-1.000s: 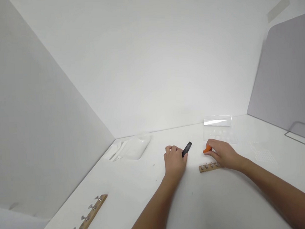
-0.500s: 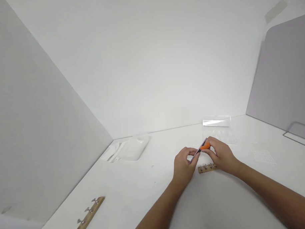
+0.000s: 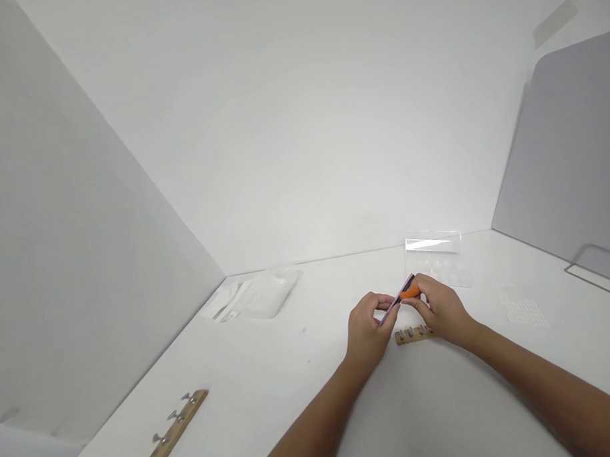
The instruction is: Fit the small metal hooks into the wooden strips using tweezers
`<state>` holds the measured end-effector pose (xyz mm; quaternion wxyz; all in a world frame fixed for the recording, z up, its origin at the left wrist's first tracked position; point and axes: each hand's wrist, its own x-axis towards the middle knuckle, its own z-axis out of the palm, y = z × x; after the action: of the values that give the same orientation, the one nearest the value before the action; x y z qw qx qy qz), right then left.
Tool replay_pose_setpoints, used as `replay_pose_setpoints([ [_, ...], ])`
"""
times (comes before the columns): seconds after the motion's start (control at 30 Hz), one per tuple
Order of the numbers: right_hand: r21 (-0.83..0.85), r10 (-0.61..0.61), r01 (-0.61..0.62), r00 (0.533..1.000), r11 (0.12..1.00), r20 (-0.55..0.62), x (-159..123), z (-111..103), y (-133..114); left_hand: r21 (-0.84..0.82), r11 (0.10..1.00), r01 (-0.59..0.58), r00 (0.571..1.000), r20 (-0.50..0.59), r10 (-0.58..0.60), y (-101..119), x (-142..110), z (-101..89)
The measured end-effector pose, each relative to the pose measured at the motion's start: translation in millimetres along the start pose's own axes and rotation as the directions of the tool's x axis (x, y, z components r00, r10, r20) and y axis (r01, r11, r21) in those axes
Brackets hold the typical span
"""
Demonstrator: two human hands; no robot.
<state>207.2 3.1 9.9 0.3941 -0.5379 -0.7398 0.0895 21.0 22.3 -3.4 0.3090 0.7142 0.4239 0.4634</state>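
My left hand point(image 3: 367, 329) is closed on a thin flat piece with a purple edge point(image 3: 408, 284), holding it tilted and nearly edge-on to me. Between the thumb and fingers of my right hand point(image 3: 444, 311) is a small orange object point(image 3: 411, 291), whose kind I cannot make out. Its tip is against or very near the dark face of the flat piece; contact is too small to tell. Below my hands, a wooden hook rail point(image 3: 413, 336) with metal hooks lies on the table, its right end hidden by my right hand.
A second wooden hook rail point(image 3: 175, 433) lies at lower left. Clear plastic packaging point(image 3: 433, 246) stands at the back wall, and a crumpled clear bag point(image 3: 270, 295) lies back left. A sheet of small clear dots point(image 3: 527, 313) and a grey wire frame point(image 3: 600, 283) are on the right.
Both hands keep the same hold, with hardly any movement. The view has shifted very slightly.
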Motion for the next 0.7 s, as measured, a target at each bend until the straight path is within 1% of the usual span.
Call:
replay_pose_setpoints([
  [0.07, -0.004, 0.001, -0.001, 1.0, 1.0, -0.002, 0, 1, 1, -0.008, 1.0, 0.003, 1.0, -0.005, -0.003, 0, 0, 0.1],
  [0.23, 0.023, 0.051, -0.05, 0.998, 0.998, -0.024, 0, 1, 4, -0.018, 1.0, 0.01, 1.0, -0.008, -0.011, -1, 1, -0.1],
  [0.4, 0.152, 0.076, -0.074, 0.997, 0.986, -0.005, 1, -2, -1, -0.019, 1.0, 0.012, 1.0, -0.021, -0.013, -2, 1, -0.1],
  [0.57, 0.312, 0.111, -0.106, 0.994, 0.944, 0.002, 3, -4, -8, -0.005, 1.0, -0.006, 1.0, -0.018, 0.006, -2, 1, 0.7],
  [0.7, 0.368, 0.162, -0.153, 0.987, 0.917, 0.007, 4, -4, -8, -0.009, 1.0, 0.003, 1.0, -0.007, -0.003, -2, 0, 0.6],
])
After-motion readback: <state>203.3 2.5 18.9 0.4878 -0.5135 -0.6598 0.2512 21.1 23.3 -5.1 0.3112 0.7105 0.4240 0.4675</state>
